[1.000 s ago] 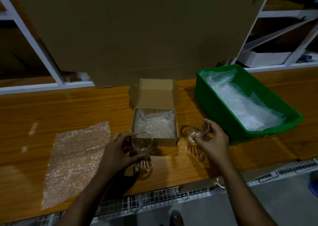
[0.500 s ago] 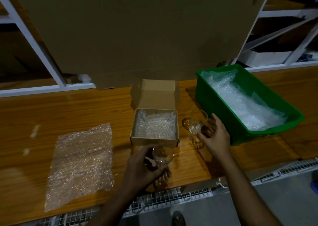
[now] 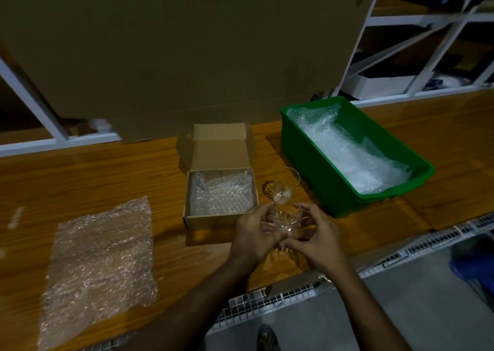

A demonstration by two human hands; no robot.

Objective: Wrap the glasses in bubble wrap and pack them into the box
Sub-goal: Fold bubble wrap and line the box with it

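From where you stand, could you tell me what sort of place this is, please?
Probably a packing bench in a warehouse or stockroom: a wooden bench with an open box, a green bin of bubble wrap, and white shelving behind.

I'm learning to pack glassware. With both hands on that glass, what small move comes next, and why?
Probably carry the glass, held between the left hand and right hand, leftward onto the flat bubble wrap sheet. The glass looks bare, the sheet lies spread out with nothing on it, and the box already holds a wrapped bundle.
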